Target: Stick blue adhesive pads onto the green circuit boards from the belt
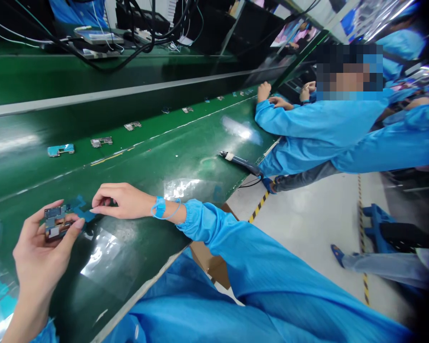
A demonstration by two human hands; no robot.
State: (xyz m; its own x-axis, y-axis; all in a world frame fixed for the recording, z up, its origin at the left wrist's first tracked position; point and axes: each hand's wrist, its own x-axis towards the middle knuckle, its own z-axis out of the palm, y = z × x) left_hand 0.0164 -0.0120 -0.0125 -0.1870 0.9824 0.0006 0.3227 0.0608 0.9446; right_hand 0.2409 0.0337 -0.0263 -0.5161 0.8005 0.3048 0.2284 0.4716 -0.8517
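Left hand [43, 245] grips 1 circuit board [53, 213], partly covered; curled right hand [125, 200] pinches blue film [84, 211], far end unclear.

Circuit board [54, 222] in left hand [45, 250]

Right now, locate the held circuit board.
The circuit board is lower left in the head view, in the left hand, with blue film between it and the right hand.

Green bench [157, 166]; circuit boards [100, 142], clear plastic [107, 252], dark tool [240, 163] atop.
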